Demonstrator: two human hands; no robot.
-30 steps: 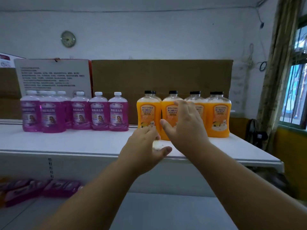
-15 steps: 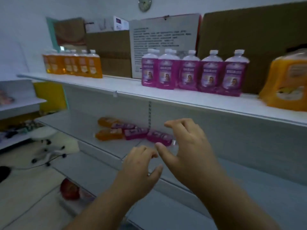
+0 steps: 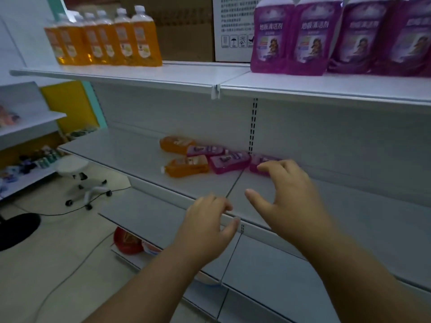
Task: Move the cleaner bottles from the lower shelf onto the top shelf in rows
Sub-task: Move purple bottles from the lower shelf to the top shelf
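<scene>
Lying bottles (image 3: 211,157) on lower shelf (image 3: 130,155).

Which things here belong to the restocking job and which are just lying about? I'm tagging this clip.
Job: five bottles lying on the lower shelf, two orange, three purple; top shelf; left hand; right hand, both empty.

Lying about: white stool; red item low down; floor cable.

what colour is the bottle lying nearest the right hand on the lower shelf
Purple, or pinkish purple. The bottle shows best in the head view, partly hidden behind the right hand.
</scene>
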